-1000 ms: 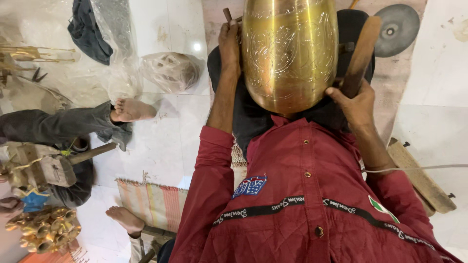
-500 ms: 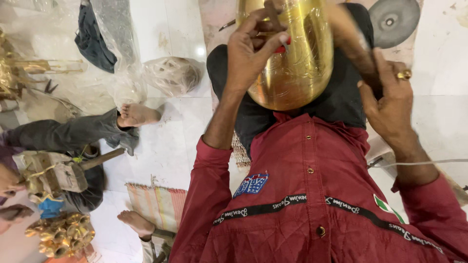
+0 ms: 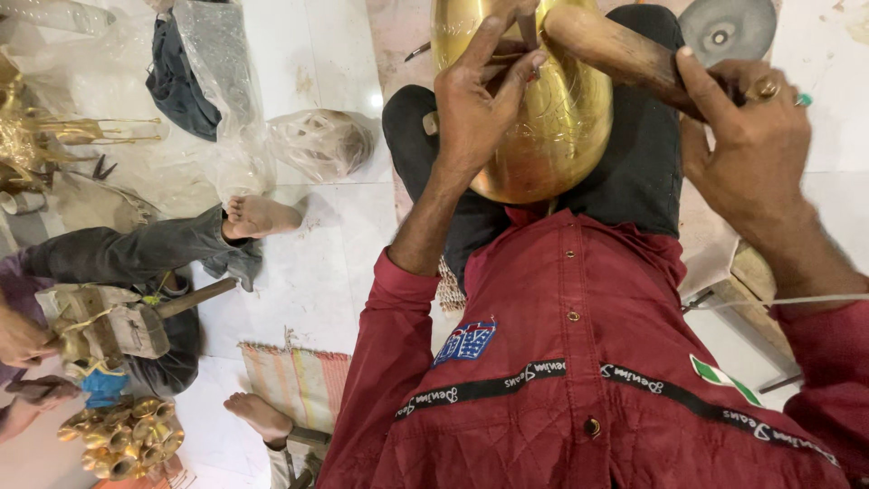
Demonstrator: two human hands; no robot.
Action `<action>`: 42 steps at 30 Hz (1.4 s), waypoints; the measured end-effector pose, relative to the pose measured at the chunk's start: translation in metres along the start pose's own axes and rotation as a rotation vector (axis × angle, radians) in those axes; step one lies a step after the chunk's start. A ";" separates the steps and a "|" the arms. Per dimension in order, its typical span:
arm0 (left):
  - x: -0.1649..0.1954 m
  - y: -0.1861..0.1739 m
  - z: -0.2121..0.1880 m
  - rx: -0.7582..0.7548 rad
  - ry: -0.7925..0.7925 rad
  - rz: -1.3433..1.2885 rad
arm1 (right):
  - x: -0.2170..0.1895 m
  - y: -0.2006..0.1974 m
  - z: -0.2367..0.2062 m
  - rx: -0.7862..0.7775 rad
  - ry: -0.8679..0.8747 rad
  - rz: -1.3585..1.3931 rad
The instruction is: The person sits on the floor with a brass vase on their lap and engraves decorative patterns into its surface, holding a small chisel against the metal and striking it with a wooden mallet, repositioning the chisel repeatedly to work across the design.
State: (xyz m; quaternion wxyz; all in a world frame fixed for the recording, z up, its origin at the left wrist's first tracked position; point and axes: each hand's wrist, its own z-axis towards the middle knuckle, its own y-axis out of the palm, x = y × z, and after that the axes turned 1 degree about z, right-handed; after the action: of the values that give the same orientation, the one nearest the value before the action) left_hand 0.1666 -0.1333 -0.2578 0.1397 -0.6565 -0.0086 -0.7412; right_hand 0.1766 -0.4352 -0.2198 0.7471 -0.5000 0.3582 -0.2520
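Note:
A shiny engraved brass vessel (image 3: 543,145) rests on my lap against dark trousers. My left hand (image 3: 480,100) presses on its front, fingers pinched on a thin metal tool (image 3: 528,25) that is mostly hidden. My right hand (image 3: 742,136), with rings on it, grips the handle of a wooden mallet (image 3: 615,50). The mallet lies across the top right of the vessel, with its head close to my left fingertips. Red shirt sleeves cover both my arms.
Another person sits at left with bare feet (image 3: 258,217), holding a wooden block tool (image 3: 109,326) beside a cluster of small brass pieces (image 3: 122,439). Plastic bags (image 3: 317,140), a dark cloth (image 3: 181,63), a striped mat (image 3: 299,380), a grey disc (image 3: 724,32) and a wooden plank (image 3: 751,272) lie around.
My left hand moved from the vessel's side onto its front and pinched the thin tool. My right hand swung out to the right, bringing the mallet across the vessel's top.

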 end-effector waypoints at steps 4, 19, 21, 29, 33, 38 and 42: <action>-0.001 0.002 -0.001 0.040 0.053 0.115 | 0.012 -0.001 0.006 0.007 -0.059 -0.070; -0.002 0.004 0.000 0.082 0.091 0.185 | -0.021 -0.072 0.063 -0.090 -0.133 -0.142; 0.000 0.005 -0.001 0.089 0.104 0.206 | -0.026 -0.077 0.070 -0.083 -0.129 -0.049; 0.001 0.002 0.003 -0.017 0.043 0.271 | -0.028 -0.081 0.095 -0.074 -0.219 0.109; -0.003 0.001 0.008 -0.049 0.103 0.259 | -0.029 -0.081 0.095 -0.025 -0.257 0.137; 0.000 -0.006 0.012 -0.124 0.089 0.228 | -0.032 -0.077 0.088 0.005 -0.208 0.094; 0.007 -0.009 0.019 -0.186 0.113 0.308 | -0.030 -0.073 0.081 0.067 -0.230 0.100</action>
State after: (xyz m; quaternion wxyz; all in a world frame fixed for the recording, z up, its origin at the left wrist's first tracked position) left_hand 0.1822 -0.1221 -0.2472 0.1906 -0.6173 0.1684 -0.7445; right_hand 0.2208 -0.3946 -0.1238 0.8111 -0.4820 0.2862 -0.1672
